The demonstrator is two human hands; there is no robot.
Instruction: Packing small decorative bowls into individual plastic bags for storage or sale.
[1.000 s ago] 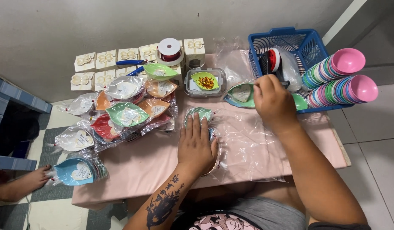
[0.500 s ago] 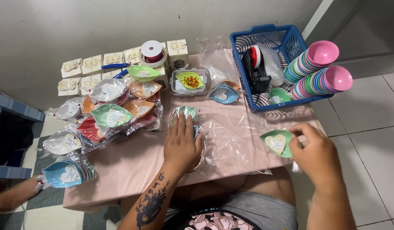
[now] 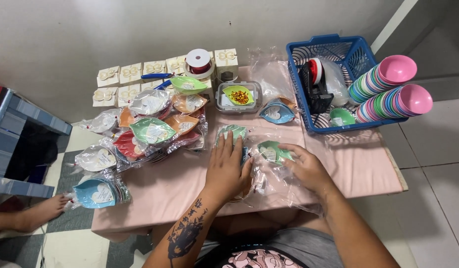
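Head view: left hand (image 3: 228, 168) lies flat, fingers spread, pressing on a stack of clear bags (image 3: 249, 186) near the front edge of the pink table (image 3: 368, 168); it grips nothing. Right hand (image 3: 306, 168) has fingers curled loosely on a green leaf-shaped dish (image 3: 272, 151), which sits on the plastic just right of the left hand; whether it is inside a bag yet I cannot tell. Done, judging by layout: a pile of bagged dishes (image 3: 150, 130) at the table's left side. Left: a few loose dishes by the blue basket (image 3: 295, 54) at the back right corner, and stacked coloured bowls (image 3: 388, 92).
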